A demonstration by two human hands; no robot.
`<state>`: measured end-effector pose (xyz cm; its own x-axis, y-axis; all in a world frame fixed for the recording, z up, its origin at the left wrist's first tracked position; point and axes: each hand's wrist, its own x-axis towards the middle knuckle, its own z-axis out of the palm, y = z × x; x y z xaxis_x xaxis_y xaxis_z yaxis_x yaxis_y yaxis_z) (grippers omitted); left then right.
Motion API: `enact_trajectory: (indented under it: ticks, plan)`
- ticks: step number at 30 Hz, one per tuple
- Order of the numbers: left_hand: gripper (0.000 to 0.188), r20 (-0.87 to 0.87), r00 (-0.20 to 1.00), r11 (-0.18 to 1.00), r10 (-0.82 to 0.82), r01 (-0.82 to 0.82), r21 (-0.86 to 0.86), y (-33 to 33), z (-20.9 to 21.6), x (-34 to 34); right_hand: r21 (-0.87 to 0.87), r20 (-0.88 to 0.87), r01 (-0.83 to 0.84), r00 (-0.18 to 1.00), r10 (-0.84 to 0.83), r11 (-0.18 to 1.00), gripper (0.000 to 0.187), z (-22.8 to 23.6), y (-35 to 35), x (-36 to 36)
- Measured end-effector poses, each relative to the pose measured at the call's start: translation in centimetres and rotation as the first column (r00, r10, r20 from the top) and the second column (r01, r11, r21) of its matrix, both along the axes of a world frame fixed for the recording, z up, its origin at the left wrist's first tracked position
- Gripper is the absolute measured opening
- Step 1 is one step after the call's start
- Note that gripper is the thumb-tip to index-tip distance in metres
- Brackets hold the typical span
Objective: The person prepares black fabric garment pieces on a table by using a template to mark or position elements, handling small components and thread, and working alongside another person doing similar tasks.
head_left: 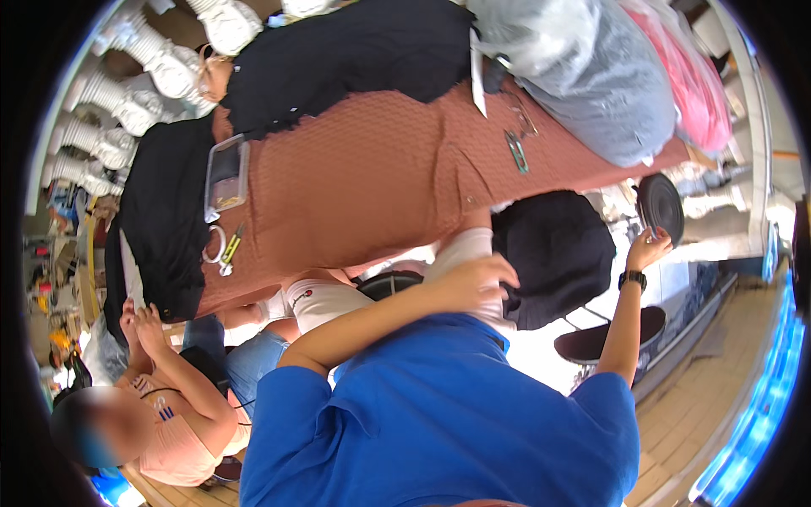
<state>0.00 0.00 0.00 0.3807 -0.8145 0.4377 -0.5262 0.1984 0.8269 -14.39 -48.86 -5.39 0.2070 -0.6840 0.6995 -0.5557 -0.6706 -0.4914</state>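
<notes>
My left hand (477,283) rests over my lap with its fingers apart and slightly curled, holding nothing that I can see. Just right of its fingertips, a bundle of black cloth (553,258) hangs by my thigh below the table edge. Out to the right, my right hand (650,248) has thumb and fingertips pinched together. Whatever sits between them is too small to make out. Right beside those fingertips is a round black disc-shaped object (661,209).
A brown quilted cover (355,177) lies over the table. On it are black cloth (355,59), a clear plastic box (228,173), yellow snips (233,243), green snips (515,152) and stuffed plastic bags (591,84). At left, a seated person (186,431) handles black cloth. A dark stool (608,336) stands right.
</notes>
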Motion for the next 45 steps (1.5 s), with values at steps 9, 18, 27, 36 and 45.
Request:
enact_trajectory:
  ticks: [9,18,27,36,45]
  plan:
    - [0.032,0.537,0.051,0.149,0.842,-0.979,-0.142,14.0,5.0,24.1,-0.035,0.028,-0.866,0.499,0.866,0.500,0.014,15.3,29.1,20.0]
    - [0.048,0.648,0.112,0.219,0.753,-0.972,-0.086,20.5,4.0,30.7,-0.037,0.003,-0.996,0.084,0.996,0.084,0.026,14.1,45.0,35.7]
    - [0.012,0.619,0.138,0.279,0.773,-0.951,-0.136,26.0,5.9,32.6,-0.247,-0.467,-0.962,0.226,0.855,0.119,0.014,11.6,50.8,48.1]
    - [0.024,-0.462,0.536,0.704,0.707,-0.468,0.534,25.9,7.2,29.1,0.282,-0.146,-0.959,-0.064,0.987,-0.021,0.014,14.0,49.2,51.1]
    - [0.039,-0.688,0.414,0.793,0.597,-0.438,0.425,23.3,7.2,28.7,-0.029,-0.502,-0.999,-0.003,0.865,-0.020,0.007,14.6,49.9,49.5]
